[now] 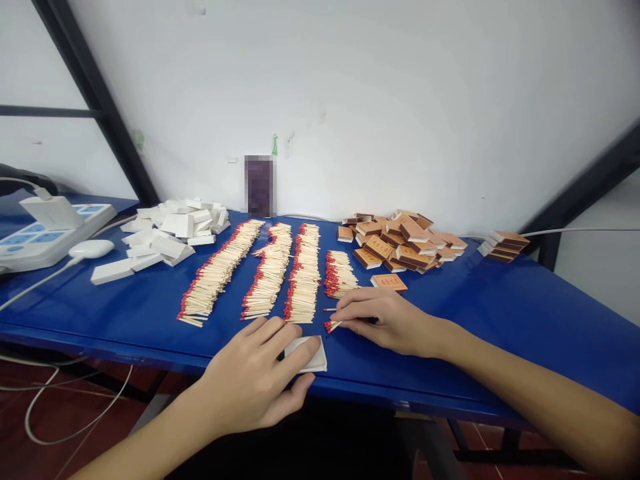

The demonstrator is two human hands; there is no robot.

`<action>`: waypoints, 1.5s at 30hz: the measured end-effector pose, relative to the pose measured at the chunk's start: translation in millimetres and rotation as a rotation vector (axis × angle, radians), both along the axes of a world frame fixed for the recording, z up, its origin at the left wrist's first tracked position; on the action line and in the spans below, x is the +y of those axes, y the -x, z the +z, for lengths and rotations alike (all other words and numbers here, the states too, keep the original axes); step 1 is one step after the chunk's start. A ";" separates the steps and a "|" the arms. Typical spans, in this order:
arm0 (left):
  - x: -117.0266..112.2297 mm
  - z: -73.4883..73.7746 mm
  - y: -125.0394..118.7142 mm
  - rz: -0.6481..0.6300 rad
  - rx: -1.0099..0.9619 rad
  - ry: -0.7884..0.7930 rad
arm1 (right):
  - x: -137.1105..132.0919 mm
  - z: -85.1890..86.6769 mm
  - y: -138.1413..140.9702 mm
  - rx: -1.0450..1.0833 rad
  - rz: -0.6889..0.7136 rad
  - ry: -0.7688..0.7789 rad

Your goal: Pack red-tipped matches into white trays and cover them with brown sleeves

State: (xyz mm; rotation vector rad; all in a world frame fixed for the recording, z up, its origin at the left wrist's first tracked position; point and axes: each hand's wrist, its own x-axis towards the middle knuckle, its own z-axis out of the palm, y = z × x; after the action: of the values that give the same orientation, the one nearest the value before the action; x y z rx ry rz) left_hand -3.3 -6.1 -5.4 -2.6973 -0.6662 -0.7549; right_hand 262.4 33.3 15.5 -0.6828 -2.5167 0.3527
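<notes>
My left hand [260, 373] lies over a white matchbox tray [313, 357] at the near edge of the blue table [500, 313], fingers pressing it down. My right hand [385, 319] is closed on a small bunch of red-tipped matches [331, 326], heads pointing left, just right of the tray. Beyond my hands lie several long rows of matches [273, 270] with red heads, the shortest row [339, 273] closest to my right hand.
A heap of white inner trays [167, 237] sits at the back left, a heap of orange-brown matchbox sleeves [400, 243] at the back right, with a small stack [503, 245] further right. A power strip [45, 230] and cables lie at the far left. White wall behind.
</notes>
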 end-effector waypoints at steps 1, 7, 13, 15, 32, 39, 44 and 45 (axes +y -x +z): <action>-0.2 -0.3 0.3 0.001 0.003 0.002 | -0.4 0.0 0.2 0.004 -0.004 0.009; -0.1 -1.1 0.8 -0.002 0.009 0.011 | -1.8 -1.8 1.3 0.025 -0.053 0.018; -0.9 -0.4 -0.1 -0.005 0.011 0.015 | -1.1 -1.0 1.4 0.025 -0.058 0.067; -1.0 -0.2 0.0 -0.005 0.006 0.013 | -0.6 -0.4 1.2 0.022 -0.058 0.089; -0.4 -0.5 0.3 0.004 0.013 0.002 | -1.0 -0.1 3.4 0.038 -0.181 0.297; 1.0 -0.2 0.3 -0.001 0.007 0.004 | -1.8 -0.1 4.6 0.047 -0.172 0.293; -0.2 0.2 0.0 -0.003 0.009 0.000 | -3.4 -0.1 5.5 0.021 -0.143 0.198; -0.5 0.3 0.0 -0.001 0.008 -0.001 | -3.8 -0.1 5.7 0.018 -0.138 0.167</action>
State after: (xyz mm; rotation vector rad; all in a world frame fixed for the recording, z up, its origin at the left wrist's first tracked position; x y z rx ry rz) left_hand -3.3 -6.6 -5.0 -2.6990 -0.6622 -0.7446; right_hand 256.8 29.5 15.4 -0.9084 -2.4263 0.5201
